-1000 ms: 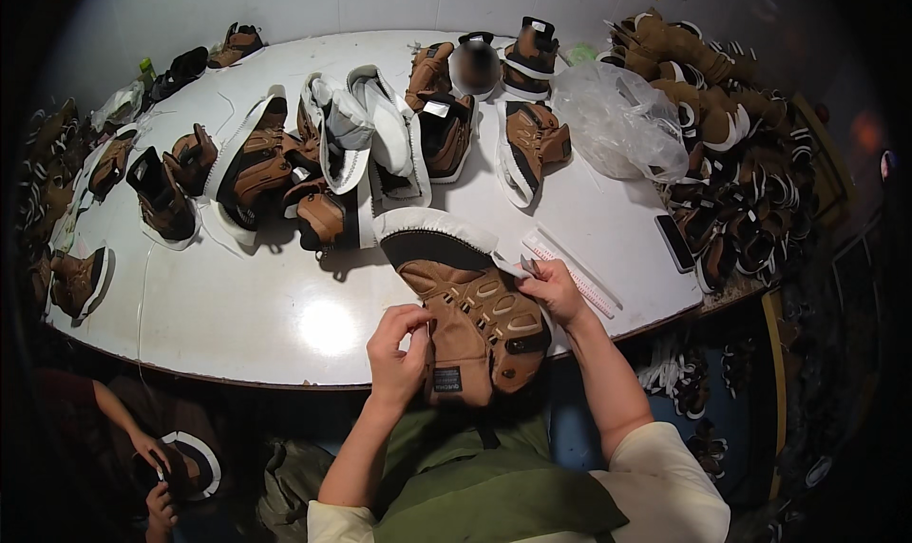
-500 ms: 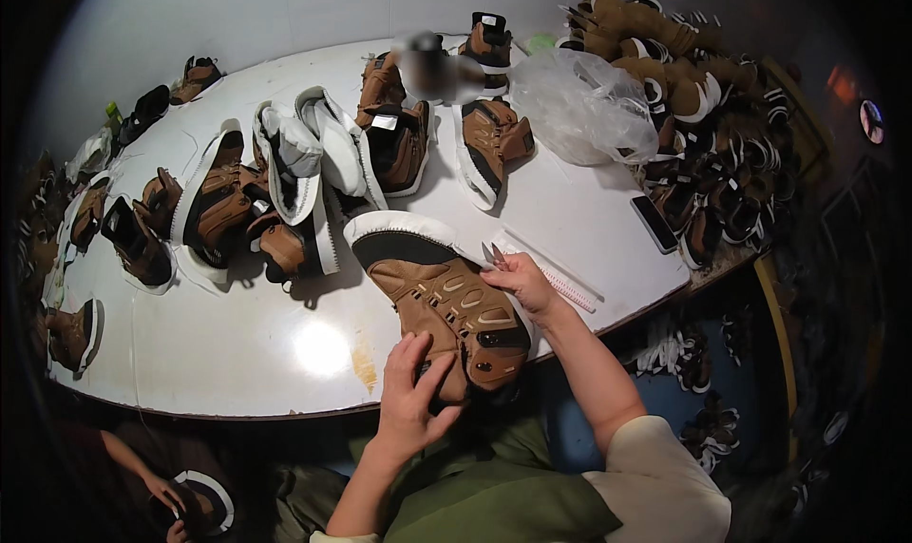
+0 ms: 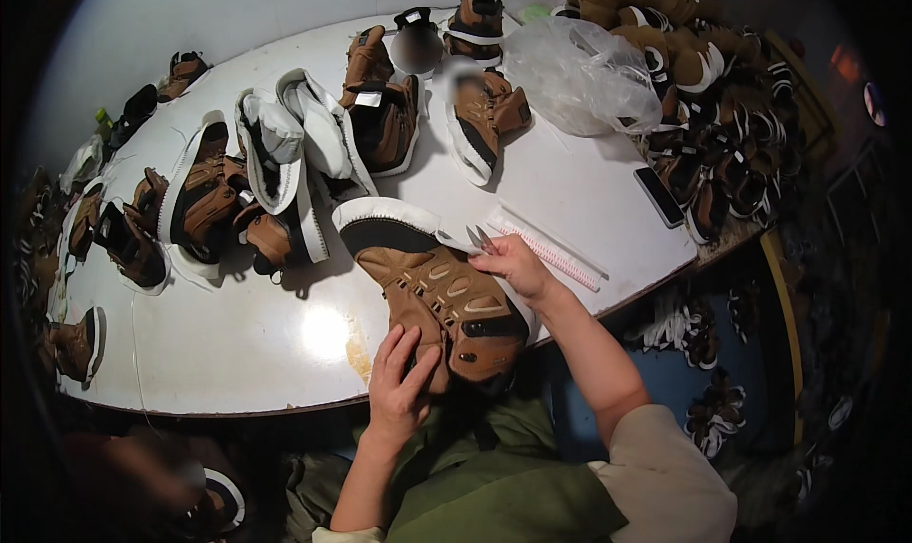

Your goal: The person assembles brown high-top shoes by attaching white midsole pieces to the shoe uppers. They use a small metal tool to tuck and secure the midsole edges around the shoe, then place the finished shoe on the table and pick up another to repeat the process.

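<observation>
A brown and black shoe upper [image 3: 445, 286] with a white band along its edge lies tilted over the near edge of the table. My left hand [image 3: 397, 381] grips its brown collar side, fingers curled over the fabric. My right hand [image 3: 513, 266] is closed around a small pair of thread snips [image 3: 483, 242], whose two pointed blades stick out past the fingers, slightly apart. The blades are close to the white band [image 3: 454, 243] on the upper's far right side. The snips' handle is hidden inside my right hand.
Several similar uppers [image 3: 199, 210] stand across the white table [image 3: 228, 343]. A clear plastic bag [image 3: 579, 77], a ruler [image 3: 546, 248] and a phone [image 3: 658, 198] lie to the right, beside a big heap of uppers [image 3: 731, 177]. At lower left, another person's hand [image 3: 157, 476] is blurred.
The whole view has shifted slightly. My right hand still has the snips by the white band, and my left hand keeps its grip on the upper. The other person's hand has moved.
</observation>
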Tool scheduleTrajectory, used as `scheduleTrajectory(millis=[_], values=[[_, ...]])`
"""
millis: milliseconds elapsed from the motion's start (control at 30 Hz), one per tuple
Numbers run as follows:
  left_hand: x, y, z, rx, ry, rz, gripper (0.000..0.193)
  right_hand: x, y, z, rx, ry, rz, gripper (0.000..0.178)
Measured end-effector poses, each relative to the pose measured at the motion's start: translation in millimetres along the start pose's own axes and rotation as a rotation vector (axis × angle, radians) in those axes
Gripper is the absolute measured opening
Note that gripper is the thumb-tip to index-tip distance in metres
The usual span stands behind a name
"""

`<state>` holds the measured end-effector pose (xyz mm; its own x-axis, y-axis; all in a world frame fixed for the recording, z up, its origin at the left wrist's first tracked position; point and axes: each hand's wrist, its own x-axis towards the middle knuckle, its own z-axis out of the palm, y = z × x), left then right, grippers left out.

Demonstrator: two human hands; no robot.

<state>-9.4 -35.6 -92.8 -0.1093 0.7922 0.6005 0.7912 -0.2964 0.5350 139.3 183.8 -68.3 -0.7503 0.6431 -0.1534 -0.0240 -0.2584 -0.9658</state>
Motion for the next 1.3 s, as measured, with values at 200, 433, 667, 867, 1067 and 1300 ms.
scheduleTrajectory(millis=[200, 433, 667, 867, 1067, 1300], values=[[0, -2, 2, -0.007, 0.009, 0.007, 0.056, -1, -3, 0, 0.013, 0.022, 0.026, 0.013], [4, 2, 2, 0.022, 0.013, 0.025, 0.055, 1, 2, -7, 0.041, 0.019, 0.036, 0.016], [6, 13, 2, 0.062, 0.021, 0.063, 0.052, -3, 1, -10, 0.071, 0.012, 0.029, 0.015], [5, 23, 7, 0.117, 0.034, 0.077, 0.042, -10, 2, -15, 0.122, -0.006, -0.022, 0.016], [7, 28, 8, 0.113, 0.017, 0.070, 0.042, -16, -2, -18, 0.072, 0.004, -0.035, 0.018], [12, 22, 5, 0.074, 0.008, 0.028, 0.044, -20, -13, -8, -0.012, 0.055, -0.009, 0.019]])
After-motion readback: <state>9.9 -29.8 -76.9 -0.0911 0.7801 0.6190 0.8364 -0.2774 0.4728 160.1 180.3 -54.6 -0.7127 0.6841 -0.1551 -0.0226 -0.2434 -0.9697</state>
